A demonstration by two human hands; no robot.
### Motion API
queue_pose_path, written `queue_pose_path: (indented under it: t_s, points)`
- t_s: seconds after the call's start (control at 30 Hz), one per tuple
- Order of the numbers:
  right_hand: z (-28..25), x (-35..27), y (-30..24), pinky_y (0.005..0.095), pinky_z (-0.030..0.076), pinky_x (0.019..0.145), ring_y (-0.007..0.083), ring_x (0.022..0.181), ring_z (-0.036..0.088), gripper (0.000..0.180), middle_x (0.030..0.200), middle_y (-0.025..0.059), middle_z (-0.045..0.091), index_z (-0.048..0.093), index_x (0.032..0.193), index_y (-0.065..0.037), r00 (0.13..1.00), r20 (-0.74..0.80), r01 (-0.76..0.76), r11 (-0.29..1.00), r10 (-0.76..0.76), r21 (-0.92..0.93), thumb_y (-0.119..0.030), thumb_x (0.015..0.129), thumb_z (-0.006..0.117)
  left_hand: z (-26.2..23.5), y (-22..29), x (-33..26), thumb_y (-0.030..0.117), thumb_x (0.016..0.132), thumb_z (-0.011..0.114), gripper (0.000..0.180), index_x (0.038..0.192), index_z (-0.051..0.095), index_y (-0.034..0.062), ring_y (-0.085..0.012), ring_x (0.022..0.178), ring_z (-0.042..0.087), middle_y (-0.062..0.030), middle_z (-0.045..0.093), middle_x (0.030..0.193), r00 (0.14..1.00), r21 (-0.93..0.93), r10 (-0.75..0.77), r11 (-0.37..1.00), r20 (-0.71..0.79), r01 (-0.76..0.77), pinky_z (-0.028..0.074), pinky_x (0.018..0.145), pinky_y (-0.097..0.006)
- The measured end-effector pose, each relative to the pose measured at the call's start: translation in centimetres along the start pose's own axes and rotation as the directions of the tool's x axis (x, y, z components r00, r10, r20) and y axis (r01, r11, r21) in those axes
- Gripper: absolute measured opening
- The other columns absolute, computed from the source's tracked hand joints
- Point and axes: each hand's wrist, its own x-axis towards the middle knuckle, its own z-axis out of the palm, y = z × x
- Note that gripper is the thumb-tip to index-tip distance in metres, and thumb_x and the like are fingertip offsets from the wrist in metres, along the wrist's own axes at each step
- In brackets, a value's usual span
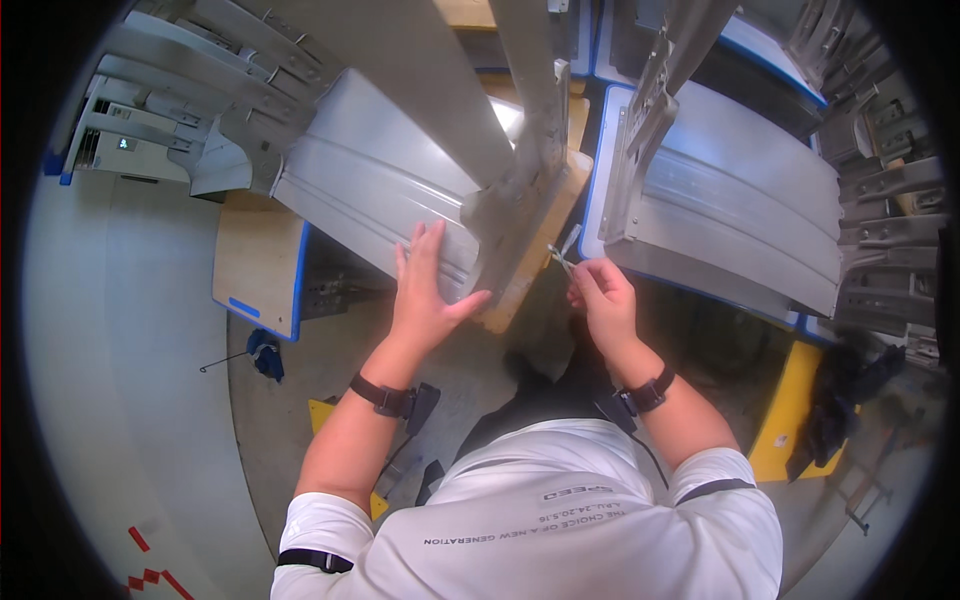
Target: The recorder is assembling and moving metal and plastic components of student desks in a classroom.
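The metal panel [380,200] looks stiff, heavy, sharp-edged; the left hand [425,295] presses flat, fingers spread, while the right hand [600,295] pinches a small clip [562,255].

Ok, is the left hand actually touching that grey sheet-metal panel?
Touching. The head view shows the left hand lying flat, fingers spread, on the grey panel.

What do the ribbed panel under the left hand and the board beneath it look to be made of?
Panel: likely sheet metal, matte grey, with pressed ribs and a soft sheen. Board: probably wood or plywood, tan with a bare pale edge. Left hand lies flat on the panel.
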Motion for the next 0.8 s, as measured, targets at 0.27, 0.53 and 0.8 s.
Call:
queue_pose_path:
  t_s: [0.27, 0.53, 0.8]
  points:
    - [-1.5, -3.6, 0.8, 0.0208, 0.043, 0.055, 0.0073, 0.062, 0.054, 0.011, 0.071, 0.0011, 0.058, 0.059, 0.091, -0.002, 1.000, -0.003, -0.019, 0.975, 0.019, -0.220, -0.013, 0.092, 0.057, -5.3, -0.6, -6.0, 0.010, 0.076, 0.068, 0.038, 0.113, 0.060, 0.0055, -0.0312, 0.116, 0.052, -0.0120, 0.058, 0.119, 0.979, -0.097, 0.143, 0.983, -0.145, -0.158, 0.037, 0.101, -0.043]
    - [-2.6, -7.4, 8.7, 0.0349, 0.050, 0.062, 0.0240, 0.064, 0.063, 0.024, 0.071, 0.0124, 0.066, 0.068, 0.083, -0.002, 0.930, 0.026, -0.170, 0.490, 0.368, -0.855, -0.025, 0.085, 0.062, -8.1, -7.9, -20.6, -0.014, 0.070, 0.043, 0.048, 0.107, 0.062, 0.0074, -0.0296, 0.105, 0.056, -0.0116, 0.056, 0.118, 0.933, 0.171, -0.243, 0.941, -0.267, 0.294, 0.046, 0.087, -0.033]
    - [6.0, -9.1, 6.5, 0.0387, 0.049, 0.079, 0.0301, 0.091, 0.062, 0.042, 0.097, 0.0137, 0.066, 0.058, 0.119, -0.007, 0.619, 0.675, 0.393, 0.585, 0.402, -0.709, -0.029, 0.083, 0.063, -8.5, -13.9, -34.3, -0.014, 0.072, 0.037, 0.051, 0.113, 0.059, 0.0061, -0.0315, 0.108, 0.052, -0.0153, 0.048, 0.129, 0.792, -0.077, -0.544, 0.834, -0.278, 0.546, 0.041, 0.094, -0.034]
